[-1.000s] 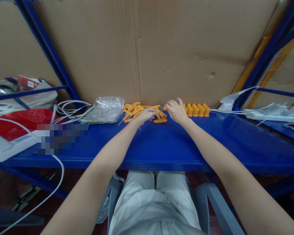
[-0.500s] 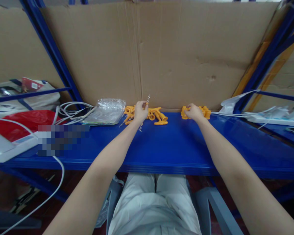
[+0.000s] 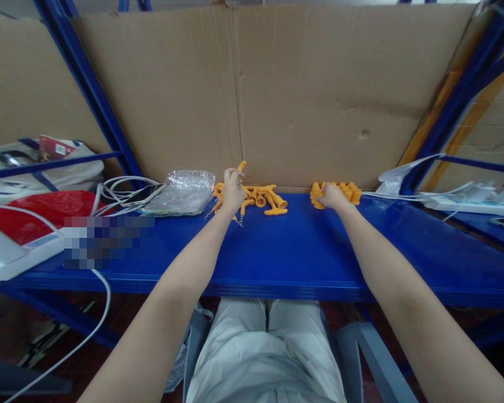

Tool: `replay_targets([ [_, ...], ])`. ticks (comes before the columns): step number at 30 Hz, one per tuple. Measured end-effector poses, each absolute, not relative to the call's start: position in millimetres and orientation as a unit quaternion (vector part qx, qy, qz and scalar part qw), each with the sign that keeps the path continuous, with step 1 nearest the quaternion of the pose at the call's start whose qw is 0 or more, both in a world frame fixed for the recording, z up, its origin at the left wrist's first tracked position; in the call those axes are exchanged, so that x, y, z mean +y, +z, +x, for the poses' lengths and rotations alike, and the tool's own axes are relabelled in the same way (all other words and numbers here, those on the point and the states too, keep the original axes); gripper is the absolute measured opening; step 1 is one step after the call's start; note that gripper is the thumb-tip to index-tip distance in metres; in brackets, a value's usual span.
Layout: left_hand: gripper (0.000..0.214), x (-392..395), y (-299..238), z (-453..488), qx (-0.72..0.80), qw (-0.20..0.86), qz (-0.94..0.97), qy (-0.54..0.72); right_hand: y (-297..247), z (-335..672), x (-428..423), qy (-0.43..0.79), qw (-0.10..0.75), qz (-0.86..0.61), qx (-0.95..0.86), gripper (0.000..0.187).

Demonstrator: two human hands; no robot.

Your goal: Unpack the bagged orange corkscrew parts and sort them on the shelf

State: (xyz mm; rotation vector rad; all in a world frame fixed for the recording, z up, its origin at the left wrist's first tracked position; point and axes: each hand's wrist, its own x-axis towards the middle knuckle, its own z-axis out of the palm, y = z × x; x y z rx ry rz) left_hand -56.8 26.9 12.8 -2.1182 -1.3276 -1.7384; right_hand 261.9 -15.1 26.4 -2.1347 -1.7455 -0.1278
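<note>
My left hand (image 3: 234, 187) is closed around a corkscrew (image 3: 242, 166), its orange handle end sticking up above the fingers. Beneath and beside that hand lies a pile of orange plastic corkscrew parts (image 3: 273, 196), some with metal spirals (image 3: 240, 220) pointing toward me. Farther right, my right hand (image 3: 336, 197) has its fingers closed on an orange plastic piece (image 3: 317, 197) at the left end of a group of similar orange pieces (image 3: 351, 192). The fingers partly cover that piece.
A bubble-wrap packet (image 3: 185, 190) lies left of the pile on the blue shelf (image 3: 285, 252). White cables (image 3: 121, 184), a red bag (image 3: 46, 210) and a power strip (image 3: 25, 254) are at far left. Another power strip (image 3: 470, 204) sits at right. Cardboard (image 3: 298, 101) stands behind.
The corkscrew in my left hand has turned: its spiral pointed up before, now its orange handle does. That hand moved slightly left. The piece at my right fingers has shifted a little toward me.
</note>
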Motion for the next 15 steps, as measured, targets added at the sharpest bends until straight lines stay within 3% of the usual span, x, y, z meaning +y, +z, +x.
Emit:
replay_targets([
  [6, 0.028, 43, -8, -75, -0.461, 0.027, -0.696, -0.550, 33, 250, -28, -0.066, 0.144, -0.770, -0.618, 0.045],
  [10, 0.019, 54, -20, -84, -0.515, 0.019, -0.704, -0.490, 38, 241, -35, -0.124, 0.161, -0.761, -0.616, 0.037],
  [15, 0.029, 56, -22, -85, -0.558, -0.007, -0.737, -0.380, 36, 221, -38, -0.210, 0.202, -0.688, -0.665, 0.032],
])
